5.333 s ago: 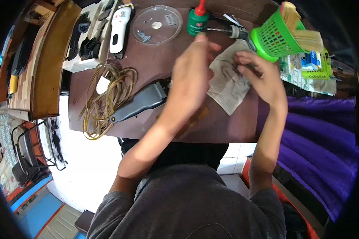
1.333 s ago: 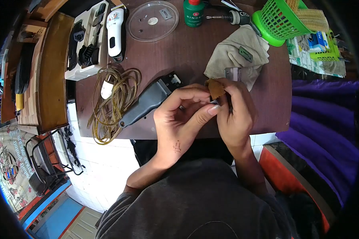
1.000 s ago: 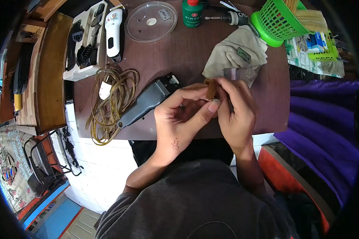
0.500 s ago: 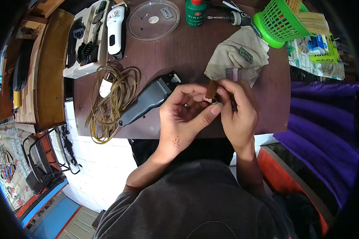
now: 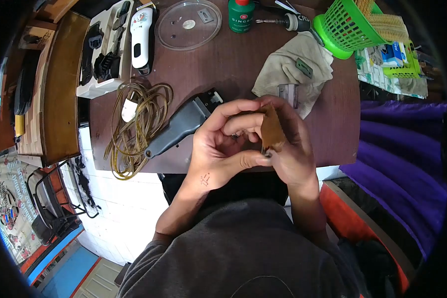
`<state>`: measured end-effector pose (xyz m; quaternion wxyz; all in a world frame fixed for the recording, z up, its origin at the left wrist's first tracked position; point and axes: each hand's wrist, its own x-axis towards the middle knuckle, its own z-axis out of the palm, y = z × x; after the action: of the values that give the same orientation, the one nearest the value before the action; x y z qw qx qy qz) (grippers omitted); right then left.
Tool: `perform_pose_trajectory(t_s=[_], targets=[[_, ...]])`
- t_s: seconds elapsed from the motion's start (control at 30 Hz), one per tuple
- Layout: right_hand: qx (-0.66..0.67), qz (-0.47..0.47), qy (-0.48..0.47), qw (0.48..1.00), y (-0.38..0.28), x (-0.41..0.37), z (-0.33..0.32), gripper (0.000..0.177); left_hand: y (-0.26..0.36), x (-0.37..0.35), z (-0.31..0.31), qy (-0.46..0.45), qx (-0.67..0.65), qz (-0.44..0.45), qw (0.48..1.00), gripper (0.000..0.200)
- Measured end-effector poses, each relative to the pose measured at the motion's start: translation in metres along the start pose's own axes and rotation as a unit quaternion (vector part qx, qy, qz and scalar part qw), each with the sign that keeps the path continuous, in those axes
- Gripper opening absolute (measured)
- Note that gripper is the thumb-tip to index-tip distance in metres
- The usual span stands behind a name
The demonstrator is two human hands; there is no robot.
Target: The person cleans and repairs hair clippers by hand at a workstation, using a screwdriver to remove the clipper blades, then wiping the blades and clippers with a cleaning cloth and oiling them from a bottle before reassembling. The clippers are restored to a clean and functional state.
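Note:
A brown piece with a jagged edge (image 5: pixel 273 130) is between my two hands, over the table's front part. My left hand (image 5: pixel 226 141) curls around its left side, thumb and fingers closed toward a small dark part at its lower end, which is too small to name. My right hand (image 5: pixel 294 149) grips the brown piece from the right. Left of my hands lies a dark grey hair clipper (image 5: pixel 181 126) with its metal head pointing up and right. Just beyond my right hand, a metal clipper blade (image 5: pixel 287 93) rests at the edge of a beige cloth (image 5: pixel 278 69).
A coiled cord (image 5: pixel 139 129) lies left. Behind are a white clipper (image 5: pixel 141 39), a tray of attachments (image 5: pixel 107 54), a round clear lid (image 5: pixel 188 42), a green bottle (image 5: pixel 241 17), a screwdriver (image 5: pixel 283 21) and a green basket (image 5: pixel 350 25). A green plate (image 5: pixel 304 67) lies on the cloth.
The brown piece has turned and shows a larger face. My left hand has moved slightly left and down, and my right hand has rotated around the piece.

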<state>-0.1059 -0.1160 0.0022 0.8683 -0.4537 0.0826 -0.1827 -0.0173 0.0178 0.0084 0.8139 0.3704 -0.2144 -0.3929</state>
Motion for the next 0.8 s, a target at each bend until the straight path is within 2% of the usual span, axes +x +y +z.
perform_pose_trajectory(t_s=[0.1,0.23,0.3,0.33,0.37,0.4,0.47,0.53,0.57,0.6,0.67,0.73,0.77,0.8], targets=[[0.085,0.089,-0.028,0.992,-0.001,-0.004,0.003,0.052,0.002,-0.002,-0.006,-0.014,0.008,-0.006,1.000,0.071],[0.107,0.064,-0.046,0.991,0.005,-0.004,-0.002,0.053,0.005,-0.003,-0.002,-0.044,-0.008,-0.008,0.999,0.072],[-0.016,0.041,0.024,0.999,-0.003,-0.003,0.007,0.051,0.002,-0.003,-0.005,-0.042,-0.025,0.007,0.999,0.073],[-0.017,0.042,0.020,0.999,-0.007,-0.003,0.012,0.051,0.003,-0.002,-0.005,-0.041,-0.041,0.022,0.998,0.074],[-0.117,-0.041,0.042,0.991,-0.011,-0.003,0.018,0.049,0.003,-0.003,0.002,0.000,-0.094,0.009,0.996,0.073],[-0.216,-0.124,0.062,0.967,-0.013,-0.003,0.022,0.047,0.003,-0.002,0.001,0.002,-0.096,0.017,0.995,0.073],[-0.210,-0.145,0.070,0.964,-0.011,-0.004,0.010,0.043,0.000,0.003,-0.002,-0.024,-0.130,0.045,0.990,0.071],[-0.075,-0.018,0.025,0.997,-0.027,-0.005,-0.001,0.044,0.001,0.003,-0.009,-0.047,-0.110,0.046,0.992,0.070],[-0.077,-0.002,0.121,0.990,-0.028,-0.012,0.007,0.036,0.002,0.004,-0.007,-0.005,-0.114,0.033,0.993,0.070],[-0.083,0.000,0.111,0.990,-0.034,-0.011,0.011,0.036,0.002,0.004,-0.006,0.036,-0.117,0.020,0.992,0.070],[0.139,-0.008,0.051,0.989,-0.040,-0.010,0.016,0.027,-0.003,0.007,-0.012,0.024,-0.094,0.056,0.994,0.067],[0.154,-0.003,0.045,0.987,-0.040,-0.008,0.017,0.022,-0.004,0.007,-0.012,-0.014,-0.049,0.046,0.998,0.066],[-0.109,-0.055,0.054,0.991,-0.036,-0.007,0.014,0.025,-0.003,0.005,-0.007,0.026,-0.062,0.011,0.998,0.065],[-0.363,-0.106,0.058,0.924,-0.031,-0.005,0.013,0.028,-0.003,0.005,-0.006,0.028,-0.067,0.019,0.997,0.065]])
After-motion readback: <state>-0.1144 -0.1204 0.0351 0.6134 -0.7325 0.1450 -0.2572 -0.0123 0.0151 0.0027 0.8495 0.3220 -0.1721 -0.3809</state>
